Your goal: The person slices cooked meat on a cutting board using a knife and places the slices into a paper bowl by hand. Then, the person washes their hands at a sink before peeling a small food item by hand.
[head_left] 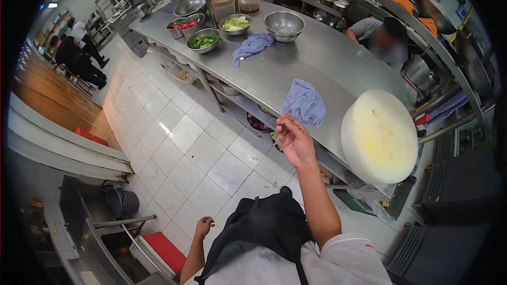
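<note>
My right hand [294,140] is raised near the counter's edge, its fingers closed in a pinch on a small yellowish piece [283,121]; its kind is too small to tell. Just beyond these fingers, a crumpled blue cloth [305,103] lies on the steel counter [338,66]. A thick round white cutting board [379,137] rests to the right, with yellow stains on its top. Low at my side hangs my left hand [205,227], fingers loosely bent and apart, with nothing visible in them. It touches nothing.
Farther along the counter are a steel bowl [284,25], another blue cloth [253,47], and bowls of green vegetables [203,41] and pale cut leaves [235,24]. A person [383,42] bends behind the counter. A red-lidded box [161,253] stands lower left.
</note>
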A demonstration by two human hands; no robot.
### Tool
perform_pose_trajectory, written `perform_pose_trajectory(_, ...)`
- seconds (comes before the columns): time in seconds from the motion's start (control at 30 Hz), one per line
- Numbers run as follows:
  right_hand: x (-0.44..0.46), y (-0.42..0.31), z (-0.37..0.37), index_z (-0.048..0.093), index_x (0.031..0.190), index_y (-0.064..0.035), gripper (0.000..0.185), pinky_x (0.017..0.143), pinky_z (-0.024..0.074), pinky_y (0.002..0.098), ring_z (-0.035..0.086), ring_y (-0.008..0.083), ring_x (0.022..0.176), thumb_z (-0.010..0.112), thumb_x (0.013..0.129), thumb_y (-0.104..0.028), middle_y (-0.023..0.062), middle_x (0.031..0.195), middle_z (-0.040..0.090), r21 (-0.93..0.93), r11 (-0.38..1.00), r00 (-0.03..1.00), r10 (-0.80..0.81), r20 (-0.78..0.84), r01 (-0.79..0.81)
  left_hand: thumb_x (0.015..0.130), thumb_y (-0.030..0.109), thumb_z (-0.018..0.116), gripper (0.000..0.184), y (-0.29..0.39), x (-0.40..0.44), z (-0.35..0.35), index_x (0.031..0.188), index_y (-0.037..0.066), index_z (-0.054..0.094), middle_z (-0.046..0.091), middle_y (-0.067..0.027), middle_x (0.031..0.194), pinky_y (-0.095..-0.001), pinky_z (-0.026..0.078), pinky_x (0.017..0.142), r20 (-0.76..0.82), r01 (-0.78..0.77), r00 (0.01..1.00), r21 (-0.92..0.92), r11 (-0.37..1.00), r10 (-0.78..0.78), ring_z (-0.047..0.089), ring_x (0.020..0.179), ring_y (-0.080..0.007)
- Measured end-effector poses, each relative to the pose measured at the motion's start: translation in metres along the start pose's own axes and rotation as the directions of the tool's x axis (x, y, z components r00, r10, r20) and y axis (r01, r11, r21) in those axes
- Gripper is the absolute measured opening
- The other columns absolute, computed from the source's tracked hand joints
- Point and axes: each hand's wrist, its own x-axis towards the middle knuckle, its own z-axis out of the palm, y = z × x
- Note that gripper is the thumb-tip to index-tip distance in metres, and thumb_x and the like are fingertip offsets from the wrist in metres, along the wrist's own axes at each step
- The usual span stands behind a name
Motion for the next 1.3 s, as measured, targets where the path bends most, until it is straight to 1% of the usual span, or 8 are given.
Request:
perform_pose_trajectory(0.63,-0.031,0.009,0.012,0.058,0.116,-0.0012,0.022,0.075,0.0521,0.0257,0.061,0.0132,0.085,0.053,0.097,-0.009,0.0075,0.1,0.063,-0.021,1.0,1.0,0.013,-0.005,-0.013,0.089,0.017,0.064,0.025,-0.019,-0.025,0.009,0.106,-0.001,0.061,0.067,-0.01,0.092,-0.0282,0.052,0.067,0.085,0.1,0.991,0.023,0.995,-0.102,0.063,0.073,-0.0155)
perform_pose_trajectory(0.77,-0.033,0.014,0.019,0.057,0.118,-0.0015,0.024,0.075,0.0514,0.0255,0.06,0.0128,0.086,0.053,0.097,-0.012,0.0058,0.099,0.062,0.018,0.994,0.994,0.109,-0.001,-0.109,0.089,0.019,0.067,0.03,0.044,-0.016,0.025,0.109,-0.003,0.062,0.068,-0.0104,0.096,-0.0276,0.051,0.079,0.067,-0.206,0.975,-0.079,0.975,0.211,0.065,0.083,-0.0159)
perform_pose_trajectory(0.87,-0.031,0.026,0.013,0.056,0.121,-0.0016,0.028,0.077,0.0513,0.0257,0.058,0.0128,0.087,0.054,0.097,-0.016,0.0049,0.099,0.061,0.13,0.958,0.964,0.242,0.113,-0.256,0.089,0.013,0.066,0.024,0.15,-0.04,0.046,0.107,-0.002,0.064,0.068,-0.0096,0.098,-0.0276,0.05,0.082,-0.024,-0.55,0.833,-0.132,0.825,0.552,0.064,0.09,-0.0151)
perform_pose_trajectory(0.93,-0.03,0.039,0.004,0.054,0.124,-0.0003,0.033,0.082,0.0508,0.0268,0.059,0.0139,0.093,0.053,0.098,-0.021,0.0062,0.106,0.061,0.052,0.967,0.948,0.233,0.217,-0.249,0.09,0.008,0.063,0.021,0.228,-0.076,0.059,0.107,-0.003,0.063,0.068,-0.0093,0.1,-0.0275,0.049,0.085,-0.035,-0.719,0.692,-0.129,0.683,0.721,0.064,0.092,-0.0159)
perform_pose_trajectory(1.03,-0.038,0.042,0.032,0.049,0.129,0.001,0.043,0.09,0.0488,0.0295,0.059,0.0191,0.105,0.047,0.101,-0.031,0.0115,0.116,0.059,-0.077,0.957,0.947,0.287,0.145,-0.279,0.087,0.002,0.064,0.019,0.314,-0.135,0.071,0.105,-0.003,0.064,0.066,-0.0106,0.099,-0.028,0.049,0.08,-0.019,-0.904,0.425,-0.054,0.424,0.905,0.063,0.089,-0.0173)
perform_pose_trajectory(1.17,-0.044,0.045,0.063,0.043,0.134,0.0021,0.059,0.097,0.0458,0.033,0.054,0.0256,0.118,0.035,0.101,-0.046,0.0189,0.13,0.052,0.042,0.931,0.923,0.353,0.155,-0.363,0.079,0.0,0.07,0.022,0.36,-0.177,0.082,0.1,0.0,0.066,0.063,-0.0111,0.094,-0.0303,0.049,0.072,-0.024,-0.955,0.272,0.118,0.273,0.962,0.061,0.084,-0.0198)
perform_pose_trajectory(1.23,-0.047,0.047,0.066,0.033,0.141,0.0022,0.076,0.1,0.0426,0.0349,0.047,0.0294,0.126,0.025,0.098,-0.06,0.0238,0.14,0.043,0.054,0.927,0.915,0.355,0.191,-0.372,0.074,0.002,0.072,0.023,0.363,-0.173,0.087,0.095,0.006,0.068,0.061,-0.0087,0.089,-0.0325,0.047,0.066,0.001,-0.95,0.078,0.303,0.074,0.997,0.058,0.079,-0.0219)
perform_pose_trajectory(1.3,-0.051,0.045,0.071,0.027,0.144,0.0009,0.081,0.101,0.041,0.0352,0.045,0.0293,0.128,0.023,0.096,-0.064,0.0245,0.144,0.038,0.041,0.925,0.91,0.361,0.204,-0.377,0.071,0.004,0.075,0.024,0.365,-0.172,0.091,0.094,0.008,0.07,0.06,-0.0065,0.088,-0.0317,0.045,0.061,0.02,-0.95,0.078,0.304,0.068,0.997,0.055,0.077,-0.0213)
